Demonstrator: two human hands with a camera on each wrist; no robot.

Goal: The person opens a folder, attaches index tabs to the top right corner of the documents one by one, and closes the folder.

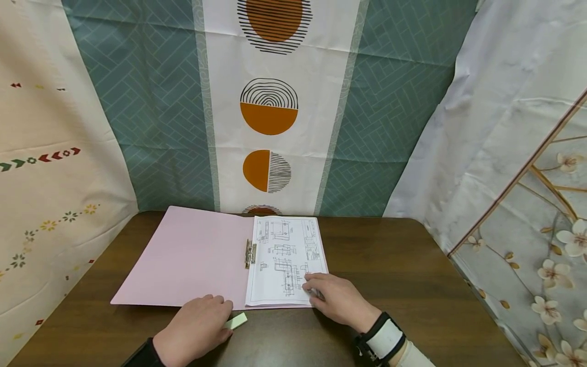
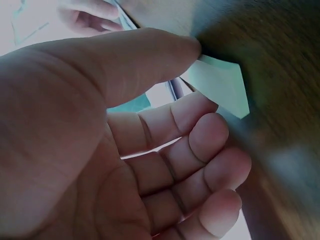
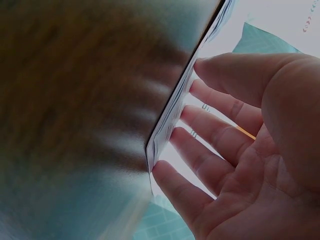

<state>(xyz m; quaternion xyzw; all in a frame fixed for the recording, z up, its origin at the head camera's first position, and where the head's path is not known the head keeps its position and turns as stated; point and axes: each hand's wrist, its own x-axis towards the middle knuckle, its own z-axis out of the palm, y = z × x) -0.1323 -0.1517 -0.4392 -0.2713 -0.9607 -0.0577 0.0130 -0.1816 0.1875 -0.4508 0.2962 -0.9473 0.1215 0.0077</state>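
Note:
Between its thumb and index finger, my left hand [image 1: 197, 323] pinches a small pale green sticky note [image 1: 236, 320], just in front of the folder's near edge. In the left wrist view the sticky note [image 2: 220, 85] sticks out past the fingertips, and the other fingers curve loosely. My right hand [image 1: 339, 298] rests at the lower right corner of a stack of printed technical drawings [image 1: 275, 278]. Seen from the right wrist, its fingers [image 3: 215, 125] are spread and fairly straight on the sheets, with the thumb close to their edge. The drawings lie in an open pink folder [image 1: 197, 255].
A metal clip [image 1: 250, 254] at the folder's spine borders the left side of the drawings. Brown wooden table [image 1: 390, 275] surface shows on both sides of the folder. Behind stands a patterned curtain [image 1: 284, 137], with further cloths hanging left and right.

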